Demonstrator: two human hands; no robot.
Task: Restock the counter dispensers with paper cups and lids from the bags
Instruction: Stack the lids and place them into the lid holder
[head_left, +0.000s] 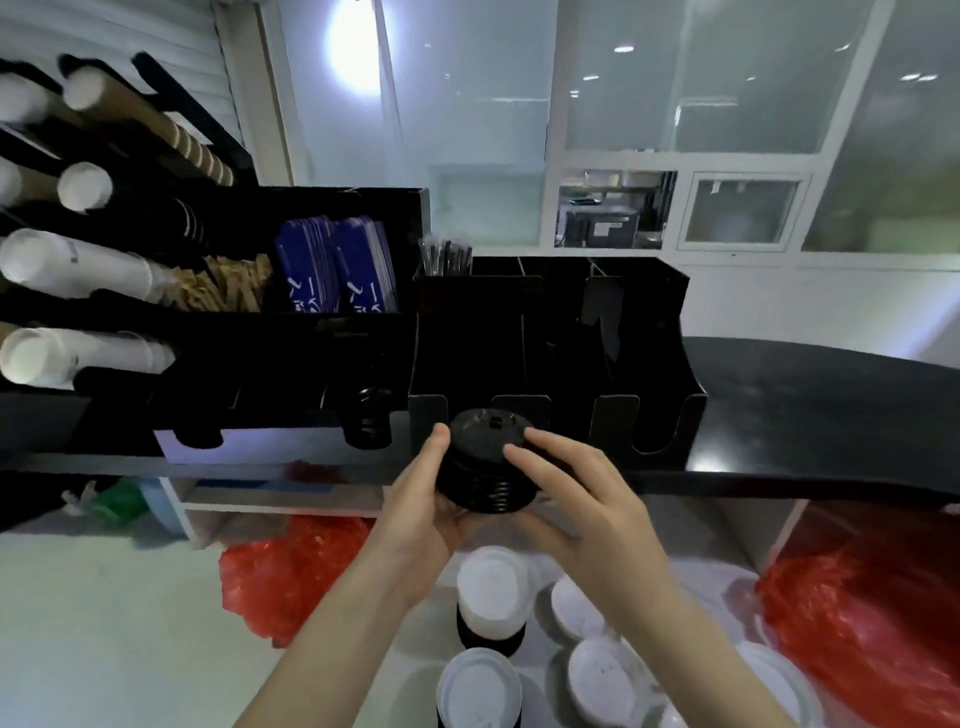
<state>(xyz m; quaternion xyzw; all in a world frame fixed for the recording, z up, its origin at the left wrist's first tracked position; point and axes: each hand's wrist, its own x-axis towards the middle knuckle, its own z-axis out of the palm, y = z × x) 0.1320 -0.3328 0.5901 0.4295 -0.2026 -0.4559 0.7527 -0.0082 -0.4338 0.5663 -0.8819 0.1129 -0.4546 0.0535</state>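
**Lid stack hovering at the organizer, a few ways this could go sideways**

So I've got a short stack of black lids (480, 467) cradled between both hands, right at the front edge of the counter (810, 405). My left hand (415, 499) cups it from 9 o'clock with the thumb up along the side, and my right hand (566, 493) wraps it from 3 o'clock, fingers curled over the top rim.

The target, I figure, is one of the open slots in the black organizer (550, 364) at 12 o'clock, just beyond the stack.

What worries me: the lids are only nested (nothing locking them), so if I tilt going in, the top ones could slide off and drop toward the white lids (597, 675) and red bags (872, 613) at 6 o'clock. The slot's front tabs look narrow too, so a rim could catch and fan the stack. Black on black makes judging the slot edge hard.
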